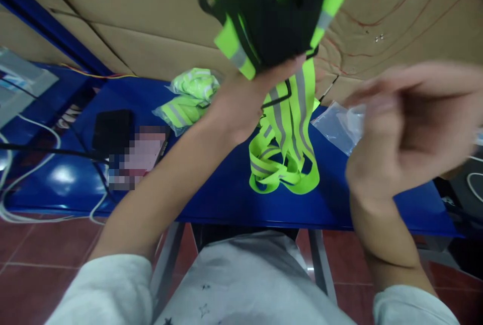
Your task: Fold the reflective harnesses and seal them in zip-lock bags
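Two hands: both bare, both raised above the blue counter (211,199), grey sleeves at the bottom edge.
Left hand (241,101): grip closed on the reflective vest bundle (269,18), thumb pressed across its lower edge.
Vest bundle: black mesh core with neon yellow-green bands and grey reflective stripes, held high near the top of the view, in front of the cardboard backdrop (124,28).
Hanging straps (285,149): neon straps drop from the bundle, their loops piled on the counter just below.
Right hand (409,124): motion-blurred, fingers curled inward, not touching the vest. Cannot tell whether the grip holds anything.
Clear plastic bag (339,124): flat on the counter, just behind the right hand, partly hidden by it.
Bagged vests (188,98): more neon vests in clear bags, lying at the back of the counter, left of the left wrist, clear of it.
Black box (112,129): small, dark, on the counter's left part, next to a pixelated patch.
Cables: a black lead and white (26,164) leads run across the left end of the counter.
Floor (37,269): red-brown tiles below the counter's front edge.
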A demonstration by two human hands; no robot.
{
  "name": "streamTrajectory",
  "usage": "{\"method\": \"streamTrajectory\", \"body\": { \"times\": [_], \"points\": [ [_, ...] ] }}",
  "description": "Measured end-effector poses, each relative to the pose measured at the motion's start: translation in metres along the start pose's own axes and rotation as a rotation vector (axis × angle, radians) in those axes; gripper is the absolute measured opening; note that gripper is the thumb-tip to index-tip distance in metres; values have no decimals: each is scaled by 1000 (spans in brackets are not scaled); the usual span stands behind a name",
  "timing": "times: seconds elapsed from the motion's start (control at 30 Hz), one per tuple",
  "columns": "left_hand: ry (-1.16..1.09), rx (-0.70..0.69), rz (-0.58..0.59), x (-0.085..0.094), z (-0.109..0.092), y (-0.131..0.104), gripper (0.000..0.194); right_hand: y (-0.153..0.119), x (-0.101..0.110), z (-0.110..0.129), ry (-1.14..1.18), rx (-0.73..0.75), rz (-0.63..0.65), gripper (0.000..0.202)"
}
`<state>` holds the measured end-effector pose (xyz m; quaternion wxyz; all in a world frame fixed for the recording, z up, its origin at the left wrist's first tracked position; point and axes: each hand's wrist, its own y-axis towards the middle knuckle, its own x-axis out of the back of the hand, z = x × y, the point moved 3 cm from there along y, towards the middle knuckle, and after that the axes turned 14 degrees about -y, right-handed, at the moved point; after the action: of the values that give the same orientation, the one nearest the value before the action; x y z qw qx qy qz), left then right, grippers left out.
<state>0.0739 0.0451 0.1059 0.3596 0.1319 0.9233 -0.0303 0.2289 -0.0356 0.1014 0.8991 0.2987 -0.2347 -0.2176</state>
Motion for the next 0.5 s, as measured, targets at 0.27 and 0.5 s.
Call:
{"method": "streamTrajectory", "body": {
  "times": [0.27, 0.5],
  "points": [
    [-100, -105, 151, -23, -46, 7, 66, -88, -39, -62, -460, 183, 752, 60],
    [-151, -322, -88, 17, -72, 30, 21, -97, -23, -75, -549, 161, 491, 39]
  ]
}}
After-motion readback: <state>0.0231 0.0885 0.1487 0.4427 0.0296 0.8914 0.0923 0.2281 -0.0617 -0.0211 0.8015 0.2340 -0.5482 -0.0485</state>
